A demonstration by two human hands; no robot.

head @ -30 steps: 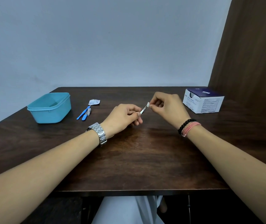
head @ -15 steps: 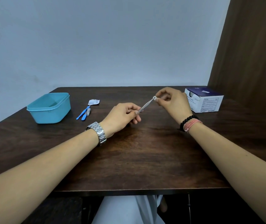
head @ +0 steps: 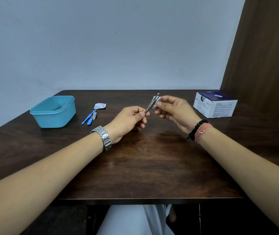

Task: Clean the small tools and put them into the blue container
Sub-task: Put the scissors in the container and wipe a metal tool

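Fingers (head: 142, 114) of left hand (head: 126, 122) pinched on metal tool (head: 151, 104); white wipe (head: 157, 101) gripped against tool by right hand (head: 174, 111). Blue container (head: 54, 112) set near table's (head: 152, 167) far left corner.

Plain room corner, dark wooden table (head: 152, 167), bare pale wall (head: 118, 48)

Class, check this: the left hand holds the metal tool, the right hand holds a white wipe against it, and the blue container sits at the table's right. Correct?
Not quite. The head view shows the blue container at the table's left. The left hand does hold the metal tool, the right hand the white wipe.
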